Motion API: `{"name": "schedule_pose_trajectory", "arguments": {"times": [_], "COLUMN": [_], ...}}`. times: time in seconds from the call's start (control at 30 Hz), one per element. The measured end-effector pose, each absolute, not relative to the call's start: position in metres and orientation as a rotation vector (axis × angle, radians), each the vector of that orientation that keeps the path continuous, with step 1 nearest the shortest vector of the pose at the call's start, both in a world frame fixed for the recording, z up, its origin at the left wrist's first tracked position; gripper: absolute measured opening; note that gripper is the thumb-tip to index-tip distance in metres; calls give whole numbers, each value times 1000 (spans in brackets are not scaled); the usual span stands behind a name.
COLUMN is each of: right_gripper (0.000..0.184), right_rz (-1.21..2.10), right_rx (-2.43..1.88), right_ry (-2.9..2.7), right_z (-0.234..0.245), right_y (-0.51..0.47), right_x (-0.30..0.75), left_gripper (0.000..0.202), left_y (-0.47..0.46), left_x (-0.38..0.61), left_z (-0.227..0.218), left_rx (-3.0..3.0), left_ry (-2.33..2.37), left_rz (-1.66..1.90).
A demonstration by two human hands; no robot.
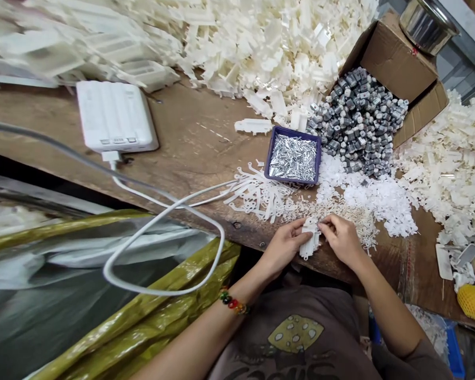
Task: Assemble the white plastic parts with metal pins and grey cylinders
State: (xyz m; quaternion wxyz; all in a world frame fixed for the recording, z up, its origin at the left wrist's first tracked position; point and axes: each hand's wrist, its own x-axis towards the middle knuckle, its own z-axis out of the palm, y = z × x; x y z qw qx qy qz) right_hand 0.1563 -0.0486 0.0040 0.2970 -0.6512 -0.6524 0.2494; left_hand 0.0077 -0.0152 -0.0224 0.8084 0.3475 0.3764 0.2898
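At the front edge of the wooden workbench (190, 153), my left hand (285, 246) grips a white plastic moulded part (309, 244) from the left. My right hand (339, 239) pinches the same part's top with its thumb and fingertips. Much of the part is hidden by my fingers. Just beyond my hands lies a scatter of small white plastic pieces (364, 200). A purple tray of silver metal pins (293, 155) stands a little farther on, and grey metal-and-plastic components (356, 121) are heaped beside it.
A white power bank (116, 116) with a white cable (162, 232) sits left on the bench. White moulded parts (269, 47) are heaped along the back. A cardboard box (396, 68), a steel pot (427, 24) and a yellow netted object (474, 302) stand right.
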Motion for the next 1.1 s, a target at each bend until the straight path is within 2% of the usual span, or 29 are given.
{"name": "schedule_pose_trajectory", "arguments": {"times": [0.1, 0.2, 0.33, 0.47, 0.6, 0.7, 0.8, 0.97, 1.03, 1.1], "right_gripper": [16, 18, 28, 14, 12, 13, 11, 17, 15, 12], "right_rz": [535, 545, 406, 90, -32, -53, 135, 937, 980, 874], "right_rx": [-1777, -1789, -1921, -2026, -2079, -2045, -1962, -1763, -1760, -1779], "right_ry": [-1861, -1898, -1691, -1733, -1948, -1977, -1845, -1597, -1587, -1617], "right_z": [-2, -4, 1, 0, -7, -7, 1, 21, 23, 21], "right_y": [-53, -49, -18, 30, 57, 57, 40, -14, -31, -40], "right_x": [149, 154, 190, 224, 228, 225, 221, 207, 199, 193], "left_gripper": [43, 45, 47, 53, 58, 54, 46, 49, 51, 53], "left_y": [-16, -16, -16, -18, -21, -22, -23, -24, -24, -24], "left_x": [7, 6, 7, 13, 22, 28, 32, 33, 33, 33], "left_z": [-22, -21, -18, -17, -20, -24, -28, -30, -29, -28], "left_rx": [748, 752, 756, 745, 739, 748, 755, 747, 762, 778], "left_ry": [798, 795, 801, 796, 800, 785, 771, 773, 775, 769], "left_rz": [630, 626, 580, 564, 570, 582, 589, 615, 624, 629]}}
